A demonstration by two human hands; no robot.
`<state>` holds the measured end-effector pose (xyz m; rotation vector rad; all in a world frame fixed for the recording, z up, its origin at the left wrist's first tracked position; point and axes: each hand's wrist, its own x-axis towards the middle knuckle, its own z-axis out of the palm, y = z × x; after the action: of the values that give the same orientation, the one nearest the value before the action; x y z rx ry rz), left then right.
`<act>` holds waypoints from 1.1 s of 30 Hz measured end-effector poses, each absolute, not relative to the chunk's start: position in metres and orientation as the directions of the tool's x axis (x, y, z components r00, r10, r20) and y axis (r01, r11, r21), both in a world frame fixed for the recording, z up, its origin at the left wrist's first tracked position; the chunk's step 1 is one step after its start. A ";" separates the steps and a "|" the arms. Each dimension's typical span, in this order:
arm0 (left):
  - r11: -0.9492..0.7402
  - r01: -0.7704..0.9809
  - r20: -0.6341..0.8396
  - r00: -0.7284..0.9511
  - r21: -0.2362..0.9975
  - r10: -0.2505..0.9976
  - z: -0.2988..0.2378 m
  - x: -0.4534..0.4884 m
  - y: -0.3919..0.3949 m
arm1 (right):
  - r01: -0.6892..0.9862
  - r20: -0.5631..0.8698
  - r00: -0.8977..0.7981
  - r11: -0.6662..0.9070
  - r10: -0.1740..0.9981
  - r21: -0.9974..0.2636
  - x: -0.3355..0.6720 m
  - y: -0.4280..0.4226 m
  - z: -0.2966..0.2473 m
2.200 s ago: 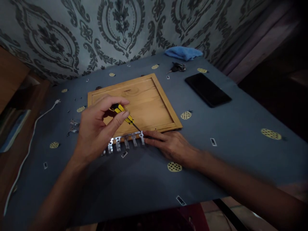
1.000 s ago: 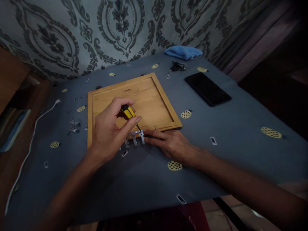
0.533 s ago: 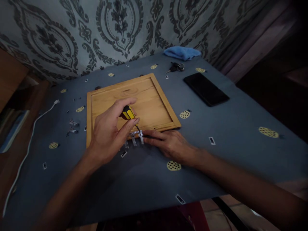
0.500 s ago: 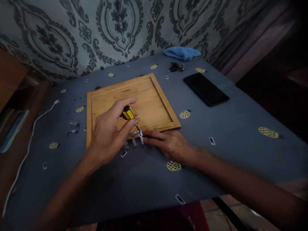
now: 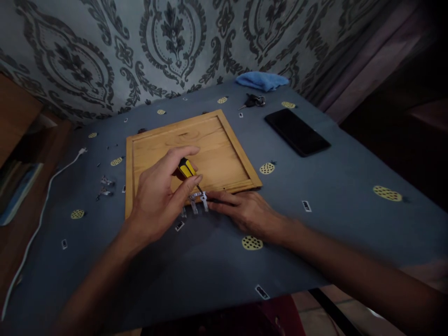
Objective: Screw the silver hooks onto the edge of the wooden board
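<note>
My left hand (image 5: pixel 157 198) grips a yellow-and-black screwdriver (image 5: pixel 186 169), its tip pointing down at the right end of a silver hook rail (image 5: pixel 196 200). The rail lies along the near edge of a square wooden board (image 5: pixel 217 147) on the blue cloth. My right hand (image 5: pixel 247 212) rests flat on the cloth, fingertips pressing against the right end of the rail. My left hand hides most of the rail.
A black phone (image 5: pixel 297 132), keys (image 5: pixel 252 100) and a folded blue cloth (image 5: pixel 262 80) lie at the back right. Small metal parts (image 5: pixel 104 185) and a white cable (image 5: pixel 42 205) are to the left. The table's near edge (image 5: pixel 245 298) is close below my arms.
My left hand has shifted right with the screwdriver, from a slanted hold to a steeper one over the rail's right end. My right hand has stayed in place.
</note>
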<state>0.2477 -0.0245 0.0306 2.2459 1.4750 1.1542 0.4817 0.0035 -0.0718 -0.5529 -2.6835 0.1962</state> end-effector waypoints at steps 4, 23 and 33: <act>-0.438 0.678 0.485 0.136 0.590 0.864 0.035 0.249 -0.026 | 0.350 0.369 -0.836 0.912 0.407 -0.213 0.482 0.004 -0.074; -0.434 0.646 0.495 0.097 0.629 0.863 0.022 0.246 -0.022 | 0.348 0.346 -0.838 0.901 0.422 -0.257 0.484 0.005 -0.081; -0.441 0.656 0.490 0.123 0.612 0.863 0.028 0.245 -0.022 | 0.331 0.385 -0.830 0.911 0.405 -0.244 0.483 0.007 -0.080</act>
<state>0.2446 -0.0224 0.0284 2.1545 1.4982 1.2185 0.4830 0.0066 -0.0802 -0.5345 -2.6365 0.2321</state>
